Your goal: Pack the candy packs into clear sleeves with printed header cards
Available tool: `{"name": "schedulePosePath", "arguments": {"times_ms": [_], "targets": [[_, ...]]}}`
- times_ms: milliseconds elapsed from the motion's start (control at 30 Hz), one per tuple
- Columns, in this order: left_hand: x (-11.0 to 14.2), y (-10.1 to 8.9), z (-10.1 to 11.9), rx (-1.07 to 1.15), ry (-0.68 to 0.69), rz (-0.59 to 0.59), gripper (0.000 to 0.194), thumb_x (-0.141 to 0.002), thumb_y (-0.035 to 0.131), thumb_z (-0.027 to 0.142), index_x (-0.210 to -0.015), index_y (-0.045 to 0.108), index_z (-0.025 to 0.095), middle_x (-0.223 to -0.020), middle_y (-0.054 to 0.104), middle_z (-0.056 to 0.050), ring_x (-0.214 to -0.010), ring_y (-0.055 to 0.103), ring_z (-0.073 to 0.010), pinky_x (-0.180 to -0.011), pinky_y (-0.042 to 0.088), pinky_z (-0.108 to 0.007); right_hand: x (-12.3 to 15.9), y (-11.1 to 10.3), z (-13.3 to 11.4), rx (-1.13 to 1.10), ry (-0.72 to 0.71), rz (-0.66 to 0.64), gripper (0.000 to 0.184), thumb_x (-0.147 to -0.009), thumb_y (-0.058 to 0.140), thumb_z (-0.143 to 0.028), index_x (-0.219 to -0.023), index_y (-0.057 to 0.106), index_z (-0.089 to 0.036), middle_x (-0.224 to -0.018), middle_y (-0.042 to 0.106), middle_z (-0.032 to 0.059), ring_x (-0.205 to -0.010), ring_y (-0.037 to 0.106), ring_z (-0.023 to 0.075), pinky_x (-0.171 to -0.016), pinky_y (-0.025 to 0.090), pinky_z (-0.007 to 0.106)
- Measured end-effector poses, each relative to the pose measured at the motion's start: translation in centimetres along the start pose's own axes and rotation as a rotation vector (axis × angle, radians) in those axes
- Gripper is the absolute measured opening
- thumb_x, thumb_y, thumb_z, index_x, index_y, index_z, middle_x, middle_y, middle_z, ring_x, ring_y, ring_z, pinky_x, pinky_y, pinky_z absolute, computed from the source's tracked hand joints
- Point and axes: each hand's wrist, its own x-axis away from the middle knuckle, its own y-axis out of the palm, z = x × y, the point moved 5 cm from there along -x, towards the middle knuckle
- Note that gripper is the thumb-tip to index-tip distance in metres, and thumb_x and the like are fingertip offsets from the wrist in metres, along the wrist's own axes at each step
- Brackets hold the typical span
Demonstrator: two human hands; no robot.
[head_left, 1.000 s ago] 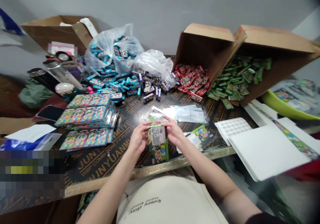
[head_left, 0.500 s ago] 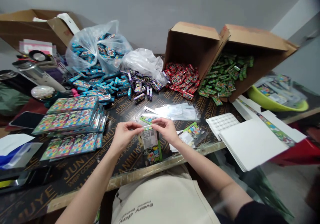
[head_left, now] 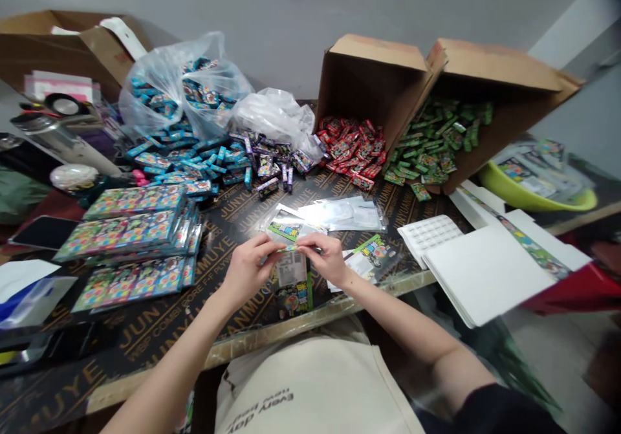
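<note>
My left hand point(head_left: 251, 267) and my right hand point(head_left: 324, 257) meet above the table's front part. Thumb and fingers of each pinch one end of a narrow, colourful printed strip point(head_left: 290, 248). I cannot make out whether the strip is loose or joined to what lies below. Under the hands is a printed clear packet point(head_left: 295, 292) with black and green artwork. Just beyond the fingers, another printed packet point(head_left: 285, 227) lies partly covered. A third green-and-black packet point(head_left: 372, 253) and a white paper are right of my right hand.
Small blue boxes point(head_left: 179, 156), purple boxes point(head_left: 266, 162), red boxes point(head_left: 352, 152) and green boxes point(head_left: 431, 156) are heaped at the back, the last two in tipped cartons. Wrapped sets point(head_left: 130, 224) are stacked left. Clear sleeves point(head_left: 344, 214), white cards point(head_left: 490, 272) and a yellow-green basin point(head_left: 572, 201) are ahead and right.
Both hands still pinch the strip. My left fingers have curled further and that hand has turned slightly; the strip shows as thinner. The whole view has shifted a little.
</note>
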Motion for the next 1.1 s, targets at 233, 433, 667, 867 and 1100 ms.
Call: {"name": "schedulePosePath", "arguments": {"times_ms": [233,433,667,867,1100], "targets": [[0.4,0.6,-0.3,0.063,0.013,0.059,0.016,-0.078,0.05,0.021,-0.078,0.066,0.016,-0.075,0.059,-0.005,-0.07,0.057,-0.0141,-0.065,0.046,-0.025,0.0,-0.3,-1.1,0.096,-0.073,-0.251,0.027,-0.078,0.055,-0.035,-0.102,0.061,-0.025,-0.107,0.061,0.0031,-0.102,0.055,0.0185,-0.089,0.041,0.033],[0.6,0.4,0.0,0.07,-0.014,0.11,0.017,-0.078,0.049,0.02,-0.077,0.066,0.016,-0.072,0.06,-0.005,-0.069,0.058,-0.0149,-0.063,0.047,-0.026,-0.6,-10.9,5.1,0.796,0.085,-0.329,0.057,-0.05,0.078,-0.039,-0.102,0.059,-0.023,-0.106,0.053,0.009,-0.104,0.044,0.0282,-0.089,0.031,0.043],[0.6,0.4,-0.2,0.062,-0.075,0.163,0.016,-0.075,0.052,0.022,-0.075,0.067,0.018,-0.071,0.063,-0.003,-0.067,0.059,-0.0145,-0.062,0.048,-0.026,2.0,-17.7,10.8,0.995,0.291,-0.377,0.029,-0.061,0.069,-0.044,-0.061,0.057,-0.017,-0.069,0.056,0.0017,-0.078,0.05,0.0195,-0.074,0.028,0.031],[0.6,0.3,-0.2,0.065,-0.069,0.19,0.01,-0.074,0.057,0.024,-0.073,0.065,0.018,-0.07,0.063,-0.002,-0.066,0.059,-0.0141,-0.063,0.048,-0.026,2.6,-16.5,10.4,0.935,0.268,-0.33,0.039,-0.052,0.075,-0.041,-0.078,0.057,-0.018,-0.068,0.056,-0.0029,-0.066,0.049,0.0141,-0.067,0.028,0.026],[0.2,0.5,-0.1,0.035,-0.062,0.123,0.012,-0.075,0.055,0.024,-0.068,0.061,0.016,-0.066,0.056,-0.002,-0.063,0.055,-0.0136,-0.06,0.043,-0.025,1.8,-12.9,10.8,0.862,0.172,-0.207,0.011,-0.071,0.064,-0.025,-0.078,0.06,-0.017,-0.077,0.055,0.0015,-0.074,0.049,0.0144,-0.07,0.033,0.027]]}}
